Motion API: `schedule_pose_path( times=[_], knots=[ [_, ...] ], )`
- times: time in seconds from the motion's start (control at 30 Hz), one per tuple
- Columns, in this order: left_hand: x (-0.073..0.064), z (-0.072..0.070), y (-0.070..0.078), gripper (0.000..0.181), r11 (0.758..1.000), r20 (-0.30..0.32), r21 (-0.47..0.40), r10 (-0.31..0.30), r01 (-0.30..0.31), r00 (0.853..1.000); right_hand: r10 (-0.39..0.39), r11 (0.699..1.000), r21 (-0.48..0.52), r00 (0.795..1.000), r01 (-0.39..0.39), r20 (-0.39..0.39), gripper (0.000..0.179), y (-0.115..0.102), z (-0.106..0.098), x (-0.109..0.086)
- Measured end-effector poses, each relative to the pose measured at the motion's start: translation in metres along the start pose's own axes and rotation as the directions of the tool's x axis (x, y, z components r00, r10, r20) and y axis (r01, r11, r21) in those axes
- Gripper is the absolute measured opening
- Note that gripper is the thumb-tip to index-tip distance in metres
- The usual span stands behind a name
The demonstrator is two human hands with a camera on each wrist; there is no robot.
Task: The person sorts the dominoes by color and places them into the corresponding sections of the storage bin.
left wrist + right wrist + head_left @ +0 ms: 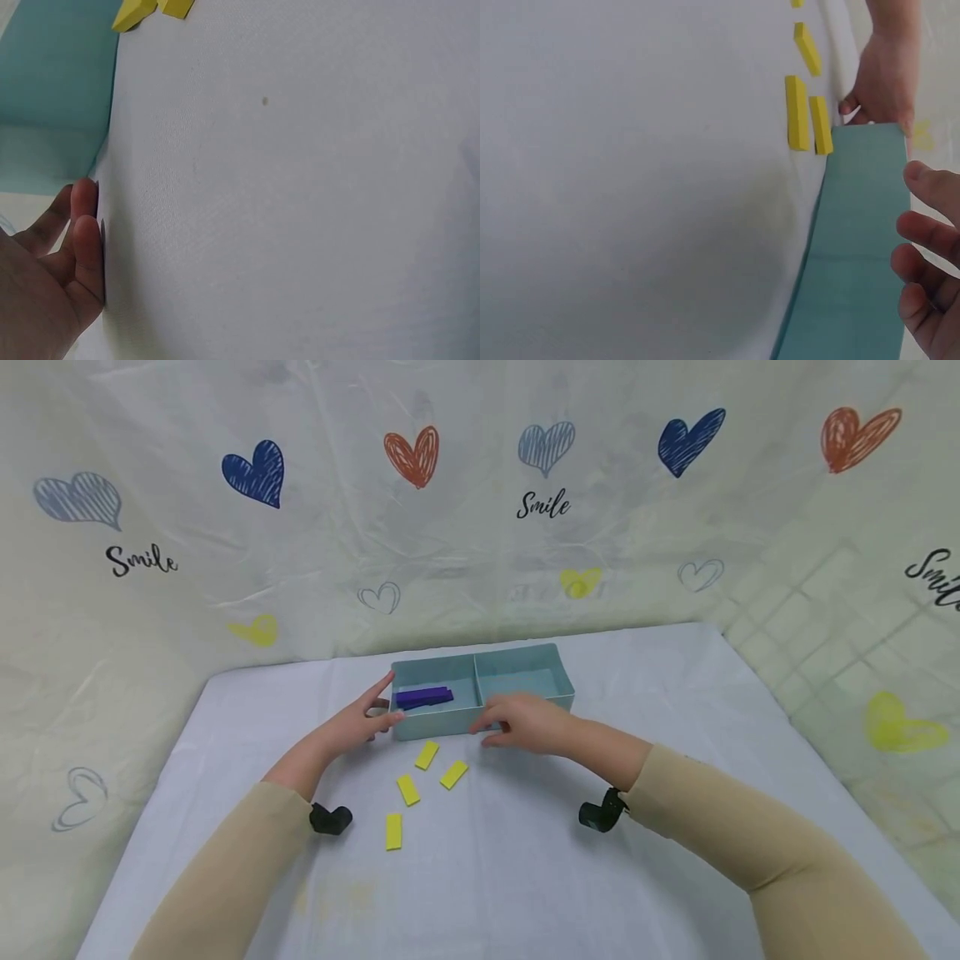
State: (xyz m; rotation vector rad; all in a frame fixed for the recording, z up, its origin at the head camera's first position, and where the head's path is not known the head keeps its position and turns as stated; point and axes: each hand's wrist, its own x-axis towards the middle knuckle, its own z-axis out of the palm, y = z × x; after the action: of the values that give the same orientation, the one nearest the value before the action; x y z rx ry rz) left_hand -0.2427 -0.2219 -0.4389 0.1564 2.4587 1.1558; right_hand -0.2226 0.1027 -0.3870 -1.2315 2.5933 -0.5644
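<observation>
A light blue two-compartment box (435, 724) stands toward the back of the table. Purple flat blocks (424, 697) lie in its left compartment. At the box's left end is my left hand (351, 723), index finger stretched along the end wall and thumb at the front corner; its other fingers bend down near the table in the left wrist view. My right hand (527, 723) is by the front wall, close to the divider, fingers loosely bent and nothing between them. In the right wrist view its fingertips (915, 171) are along the top rim.
Several flat yellow blocks (408, 790) lie scattered on the white tablecloth (510, 877) in front of the box. Behind the table hangs a pale curtain (480, 543) printed with hearts and lettering. Each wrist wears a small black camera (600, 812).
</observation>
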Motion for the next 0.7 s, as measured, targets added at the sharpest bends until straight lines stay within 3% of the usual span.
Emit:
schedule_pose_path(
  times=[0.3, 0.7],
  knots=[
    [0.002, -0.001, -0.004, 0.083, 1.000, 0.004, -0.010, 0.004, -0.004, 1.000, 0.035, 0.999, 0.005, 0.999, -0.035, 0.015, 0.026, -0.001, 0.012, 0.001],
    [0.002, -0.001, -0.003, 0.083, 1.000, 0.002, -0.017, -0.005, 0.005, 1.000, 0.044, 0.999, 0.003, 0.993, -0.044, 0.107, 0.027, -0.008, 0.034, 0.016]
  ],
)
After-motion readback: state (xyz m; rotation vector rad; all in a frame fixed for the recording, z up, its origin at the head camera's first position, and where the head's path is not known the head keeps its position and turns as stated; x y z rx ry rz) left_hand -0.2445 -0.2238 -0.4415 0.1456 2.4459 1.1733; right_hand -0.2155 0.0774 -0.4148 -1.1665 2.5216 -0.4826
